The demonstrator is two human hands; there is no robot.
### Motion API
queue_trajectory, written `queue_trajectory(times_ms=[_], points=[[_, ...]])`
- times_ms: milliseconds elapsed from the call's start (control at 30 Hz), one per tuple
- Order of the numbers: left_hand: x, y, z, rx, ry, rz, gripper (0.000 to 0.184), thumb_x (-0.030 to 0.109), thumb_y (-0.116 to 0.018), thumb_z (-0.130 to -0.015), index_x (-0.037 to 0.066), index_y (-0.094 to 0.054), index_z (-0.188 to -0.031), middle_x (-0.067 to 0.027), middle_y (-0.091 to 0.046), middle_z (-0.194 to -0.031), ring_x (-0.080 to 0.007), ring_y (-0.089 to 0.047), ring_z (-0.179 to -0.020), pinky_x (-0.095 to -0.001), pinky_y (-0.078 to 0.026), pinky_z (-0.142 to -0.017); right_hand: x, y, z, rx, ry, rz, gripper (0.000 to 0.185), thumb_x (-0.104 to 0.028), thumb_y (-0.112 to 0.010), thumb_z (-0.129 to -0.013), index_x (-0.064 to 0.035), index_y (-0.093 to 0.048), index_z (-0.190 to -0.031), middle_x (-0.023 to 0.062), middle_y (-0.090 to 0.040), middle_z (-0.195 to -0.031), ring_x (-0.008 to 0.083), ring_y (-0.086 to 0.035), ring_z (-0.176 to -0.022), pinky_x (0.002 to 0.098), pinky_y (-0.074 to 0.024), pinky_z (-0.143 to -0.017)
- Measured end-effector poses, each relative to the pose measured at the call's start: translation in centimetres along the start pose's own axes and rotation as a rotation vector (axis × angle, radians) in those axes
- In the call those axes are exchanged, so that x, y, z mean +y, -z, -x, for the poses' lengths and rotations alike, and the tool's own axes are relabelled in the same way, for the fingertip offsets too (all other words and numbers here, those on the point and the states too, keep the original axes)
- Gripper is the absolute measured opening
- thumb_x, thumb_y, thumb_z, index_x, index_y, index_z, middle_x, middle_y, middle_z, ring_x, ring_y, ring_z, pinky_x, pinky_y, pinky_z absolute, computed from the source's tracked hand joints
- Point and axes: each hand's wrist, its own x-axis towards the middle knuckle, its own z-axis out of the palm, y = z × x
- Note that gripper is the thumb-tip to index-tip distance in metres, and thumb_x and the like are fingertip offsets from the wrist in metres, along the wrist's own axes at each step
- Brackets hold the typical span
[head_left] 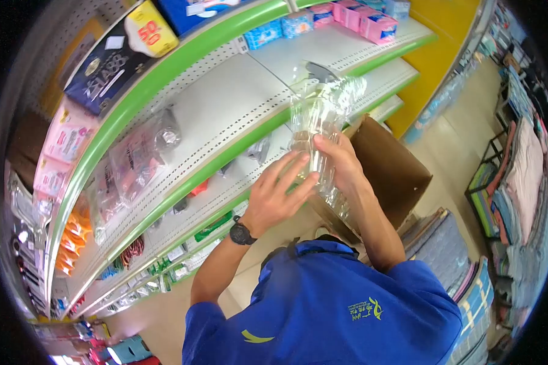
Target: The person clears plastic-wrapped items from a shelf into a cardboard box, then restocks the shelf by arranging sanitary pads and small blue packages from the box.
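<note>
A white perforated shelf with green edge carries a dark-blue box with yellow label reading "50". Before it, the right hand grasps a shiny, transparent plastic package; whether the left hand's spread fingers hold it, I cannot tell.

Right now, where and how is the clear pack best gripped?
Probably around the middle of the clear pack, coming from the right with the thumb on top, as the right hand has it. It looks narrower there; the upper end flares loose and crinkled, so would likely fold. The left hand could steady it from the left.
</note>
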Motion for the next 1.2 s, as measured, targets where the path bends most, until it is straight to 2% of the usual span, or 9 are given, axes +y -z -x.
queue_trajectory(times_ms=[67,333,467,567,667,767,933,1067,1200], points=[[-0.5,0.3,0.2,-0.002,0.075,0.225,0.052,0.018,-0.084,-0.076,0.007,-0.065,-0.123,-0.0182,-0.062,-0.137,-0.0390,-0.060,-0.122,-0.0479,-0.052,-0.097,0.6,2.9,0.1,0.079,-0.003,0.006,0.080,-0.018,-0.080,-0.082,0.0086,-0.039,-0.145,0.0187,-0.064,-0.124,0.0246,-0.066,-0.108,0.0386,-0.0516,-0.096],[-12.9,1.6,2.6,0.036,0.391,-0.419,0.030,0.014,-0.065,-0.097,-0.004,-0.065,-0.121,-0.0229,-0.062,-0.135,-0.0403,-0.060,-0.123,-0.0467,-0.047,-0.104,4.7,19.3,6.0,0.541,0.033,0.332,0.067,-0.012,-0.079,-0.075,0.0042,-0.054,-0.135,0.0144,-0.068,-0.114,0.0215,-0.066,-0.099,0.0353,-0.0526,-0.088],[-14.6,-0.3,3.6,-0.039,0.378,-0.491,0.027,0.015,-0.060,-0.101,-0.004,-0.067,-0.118,-0.0215,-0.065,-0.130,-0.0389,-0.063,-0.118,-0.0460,-0.048,-0.102,11.0,28.5,6.7,0.836,-0.274,0.554,0.044,-0.014,-0.076,-0.077,0.0030,-0.065,-0.116,0.0120,-0.070,-0.092,0.0219,-0.067,-0.079,0.0365,-0.0535,-0.072],[-14.7,-0.9,3.9,-0.074,0.366,-0.516,0.027,0.017,-0.057,-0.102,-0.004,-0.069,-0.115,-0.0204,-0.068,-0.126,-0.0376,-0.065,-0.115,-0.0448,-0.049,-0.101,16.0,33.4,5.6,0.995,-0.501,0.529,0.066,-0.026,-0.082,-0.075,0.0091,-0.059,-0.126,0.0209,-0.070,-0.112,0.0279,-0.069,-0.098,0.0403,-0.0546,-0.084],[-14.7,-1.3,3.7,-0.119,0.331,-0.558,0.030,0.020,-0.055,-0.104,-0.004,-0.070,-0.113,-0.0196,-0.070,-0.123,-0.0369,-0.066,-0.112,-0.0438,-0.050,-0.099,25.8,40.9,4.9,1.117,-0.671,0.619,0.056,-0.030,-0.080,-0.076,0.0068,-0.066,-0.115,0.0209,-0.072,-0.103,0.0299,-0.071,-0.089,0.0418,-0.0559,-0.078],[-14.7,-1.7,3.8,-0.154,0.350,-0.563,0.036,0.025,-0.051,-0.106,-0.005,-0.070,-0.112,-0.0207,-0.069,-0.123,-0.0382,-0.066,-0.111,-0.0458,-0.050,-0.097,31.8,43.0,6.0,1.293,-0.824,0.739,0.059,-0.033,-0.081,-0.075,0.0069,-0.066,-0.116,0.0231,-0.070,-0.114,0.0331,-0.071,-0.097,0.0430,-0.0562,-0.083],[-14.4,-2.6,3.7,-0.184,0.437,-0.562,0.043,0.028,-0.044,-0.109,-0.007,-0.069,-0.110,-0.0214,-0.069,-0.121,-0.0377,-0.066,-0.109,-0.0454,-0.051,-0.096,39.8,46.4,9.2,1.254,-0.841,0.596,0.056,-0.026,-0.080,-0.074,0.0063,-0.065,-0.118,0.0224,-0.070,-0.119,0.0347,-0.070,-0.102,0.0447,-0.0556,-0.085],[-15.1,-2.4,4.2,-0.242,0.392,-0.615,0.047,0.029,-0.040,-0.110,-0.008,-0.069,-0.110,-0.0225,-0.069,-0.119,-0.0376,-0.066,-0.107,-0.0456,-0.051,-0.095,47.1,49.3,11.8,1.277,-0.571,0.842,0.044,-0.017,-0.075,-0.077,0.0039,-0.068,-0.115,0.0220,-0.071,-0.115,0.0376,-0.070,-0.105,0.0447,-0.0562,-0.086],[-15.0,-2.6,4.3,-0.262,0.421,-0.588,0.048,0.028,-0.038,-0.110,-0.008,-0.069,-0.111,-0.0228,-0.069,-0.119,-0.0375,-0.066,-0.109,-0.0467,-0.050,-0.097,55.5,55.1,15.2,1.076,-0.941,1.050,0.037,-0.020,-0.069,-0.080,0.0012,-0.071,-0.110,0.0214,-0.073,-0.112,0.0431,-0.069,-0.104,0.0471,-0.0575,-0.087]])
